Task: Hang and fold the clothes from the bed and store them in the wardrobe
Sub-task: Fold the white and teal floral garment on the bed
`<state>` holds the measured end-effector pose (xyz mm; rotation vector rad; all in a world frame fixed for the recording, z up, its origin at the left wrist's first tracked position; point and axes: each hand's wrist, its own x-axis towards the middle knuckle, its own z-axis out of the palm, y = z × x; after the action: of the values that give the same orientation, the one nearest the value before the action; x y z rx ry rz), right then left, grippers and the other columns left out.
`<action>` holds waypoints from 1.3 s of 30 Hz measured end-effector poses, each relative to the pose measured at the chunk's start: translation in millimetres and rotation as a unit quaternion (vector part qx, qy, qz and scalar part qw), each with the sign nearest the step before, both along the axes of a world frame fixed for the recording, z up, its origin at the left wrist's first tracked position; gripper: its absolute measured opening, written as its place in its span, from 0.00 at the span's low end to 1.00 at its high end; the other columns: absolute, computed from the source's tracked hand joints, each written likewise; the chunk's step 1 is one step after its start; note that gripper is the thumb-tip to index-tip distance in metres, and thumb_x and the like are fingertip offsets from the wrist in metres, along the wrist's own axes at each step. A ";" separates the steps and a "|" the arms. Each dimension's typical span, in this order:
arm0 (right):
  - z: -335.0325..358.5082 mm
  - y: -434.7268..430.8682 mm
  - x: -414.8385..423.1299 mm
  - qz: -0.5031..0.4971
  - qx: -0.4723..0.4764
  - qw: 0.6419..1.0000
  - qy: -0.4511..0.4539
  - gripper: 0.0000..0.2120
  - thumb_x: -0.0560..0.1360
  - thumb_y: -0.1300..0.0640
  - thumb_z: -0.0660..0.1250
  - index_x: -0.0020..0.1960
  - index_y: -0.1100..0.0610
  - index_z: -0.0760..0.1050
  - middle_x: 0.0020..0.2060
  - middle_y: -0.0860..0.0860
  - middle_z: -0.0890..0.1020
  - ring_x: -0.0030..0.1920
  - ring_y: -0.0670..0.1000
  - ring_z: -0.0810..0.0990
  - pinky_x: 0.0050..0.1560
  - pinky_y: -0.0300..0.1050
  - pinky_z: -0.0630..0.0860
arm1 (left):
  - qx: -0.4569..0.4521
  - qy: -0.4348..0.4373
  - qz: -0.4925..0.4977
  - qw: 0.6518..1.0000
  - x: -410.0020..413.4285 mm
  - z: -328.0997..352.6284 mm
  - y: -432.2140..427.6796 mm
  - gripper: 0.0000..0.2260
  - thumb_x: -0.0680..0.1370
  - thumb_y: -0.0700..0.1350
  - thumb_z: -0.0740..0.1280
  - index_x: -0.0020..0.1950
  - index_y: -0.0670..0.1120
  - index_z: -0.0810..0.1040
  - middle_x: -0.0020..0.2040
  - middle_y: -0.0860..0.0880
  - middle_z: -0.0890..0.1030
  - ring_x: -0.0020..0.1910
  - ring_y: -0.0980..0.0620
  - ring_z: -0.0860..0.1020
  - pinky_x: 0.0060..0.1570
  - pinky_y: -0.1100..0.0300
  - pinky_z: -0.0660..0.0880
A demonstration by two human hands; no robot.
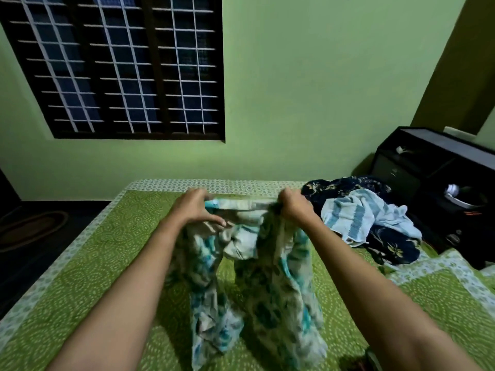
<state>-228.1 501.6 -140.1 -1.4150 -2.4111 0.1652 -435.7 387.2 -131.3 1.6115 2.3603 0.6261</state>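
**Head view: both hands grip a printed garment over the bed**

Head view looks down two bare forearms to a thin, soft printed garment [267, 277], pale cream with teal and dark leafy blotches. It is held up by its top edge over the middle of the bed [93, 263]. The left hand [197, 210] has its fingers curled over the left end of that edge, with the thumb laid across the cloth in front. The right hand [293, 207] is closed in a fist, with the right end bunched inside it. Between the hands the edge runs as a crumpled band. Below it the cloth hangs in two long, creased panels with a gap between them, reaching down toward the near side of the bed. Whether their ends rest on the cover cannot be told.

The bed wears a green quilted cover stitched with pale dotted swirls and edged by a lighter patterned border. At its far right lies a heap: a dark navy cloth [345, 187] with a yellow flower print, and rumpled on top of it a nubbly towel [359, 215] in pale blue and white stripes. Right of the heap stands a dark, boxy cabinet [428, 162]. On the flat green wall [294, 89] at far left is a dark-framed window [120, 68] with a white grid grille. An oval rug [29, 228] lies on the floor at left.
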 end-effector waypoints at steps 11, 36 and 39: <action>16.7 0.7 -10.1 0.009 0.079 0.994 0.070 0.12 0.78 0.65 0.57 0.60 0.60 0.71 0.50 0.59 0.80 0.46 0.58 0.78 0.35 0.43 0.60 | 0.118 -0.168 0.062 0.977 2.4 8.2 2.1 0.09 0.79 0.45 0.64 0.50 0.39 0.78 0.40 0.43 0.79 0.38 0.48 0.76 0.37 0.59 0.70; 0.0 3.8 2.6 0.082 -0.315 0.888 0.324 0.18 0.81 0.50 0.57 0.42 0.62 0.72 0.31 0.56 0.75 0.27 0.53 0.76 0.26 0.43 0.73 | 0.260 -0.709 -0.025 0.655 19.8 12.9 10.4 0.24 0.81 0.57 0.51 0.57 0.41 0.77 0.50 0.41 0.83 0.50 0.42 0.81 0.49 0.48 0.77; -4.3 -2.7 8.0 0.053 -0.394 0.885 0.241 0.27 0.82 0.44 0.52 0.42 0.66 0.75 0.33 0.59 0.79 0.31 0.57 0.80 0.29 0.46 0.78 | 0.273 -0.720 -0.031 0.637 21.3 21.9 12.6 0.23 0.81 0.57 0.51 0.60 0.42 0.75 0.51 0.41 0.83 0.52 0.42 0.80 0.50 0.48 0.75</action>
<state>-220.1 498.8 -144.4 -1.2845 -2.0445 1.4737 -414.4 399.9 -109.3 0.6035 0.8666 1.8008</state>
